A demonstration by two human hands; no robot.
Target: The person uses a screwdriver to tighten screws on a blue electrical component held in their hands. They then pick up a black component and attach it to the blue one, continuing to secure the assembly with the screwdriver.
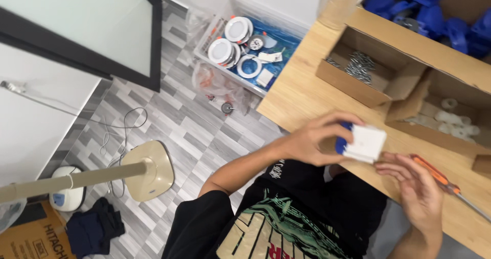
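My left hand [314, 138] grips a small blue and white boxy part [362, 142] over the near edge of the wooden table [302, 92]. The white square face points right. My right hand [417, 187] is next to it, fingertips touching the white side, with fingers spread and nothing held. An orange-handled screwdriver [434, 174] lies on the table just behind my right hand.
An open cardboard box with metal screws [360, 67] and another with white round parts [450, 121] stand on the table. Blue parts [429, 8] pile at the back. On the tiled floor stand a bin of round white lamps [245, 46], a fan base [148, 169] and a cable.
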